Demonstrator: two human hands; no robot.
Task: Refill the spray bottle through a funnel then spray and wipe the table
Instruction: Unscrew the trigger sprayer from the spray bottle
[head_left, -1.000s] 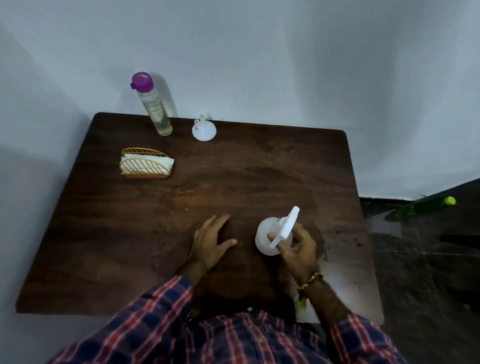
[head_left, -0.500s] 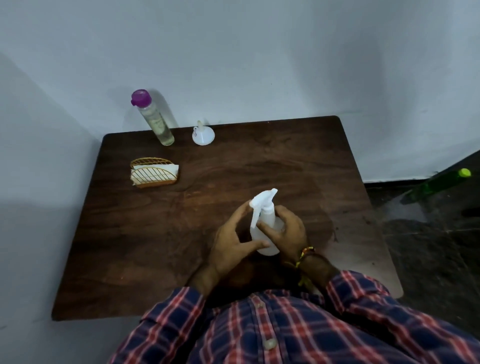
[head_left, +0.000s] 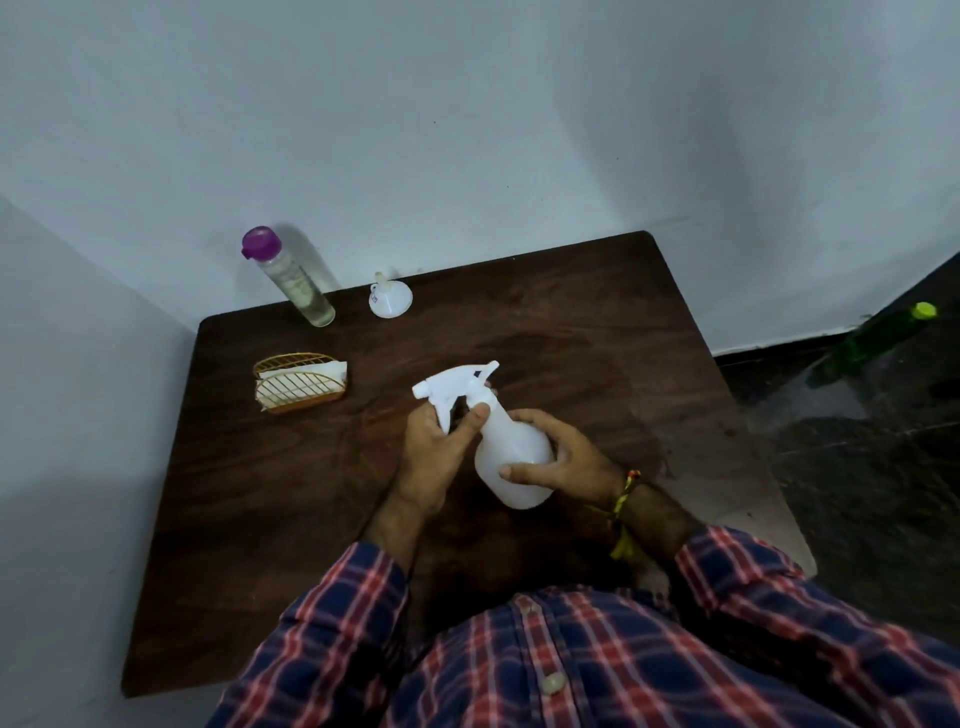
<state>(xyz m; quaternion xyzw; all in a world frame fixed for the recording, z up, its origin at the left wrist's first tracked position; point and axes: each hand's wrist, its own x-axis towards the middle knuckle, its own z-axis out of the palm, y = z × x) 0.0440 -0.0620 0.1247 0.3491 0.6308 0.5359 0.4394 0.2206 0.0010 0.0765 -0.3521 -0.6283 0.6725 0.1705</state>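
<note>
A white spray bottle is held tilted above the dark wooden table, its trigger head pointing left. My right hand wraps the bottle's body. My left hand grips the neck just under the spray head. A small white funnel stands mouth down at the table's far edge. Beside it, to the left, a clear bottle with a purple cap holds pale liquid and leans against the wall.
A gold wire holder with white napkins sits at the table's far left. Walls close off the table's left and far sides. A green bottle stands on the dark floor to the right.
The spray bottle has been lifted off the table and tilted. My left hand came off the tabletop and took the neck. The camera view has shifted upward and back.
</note>
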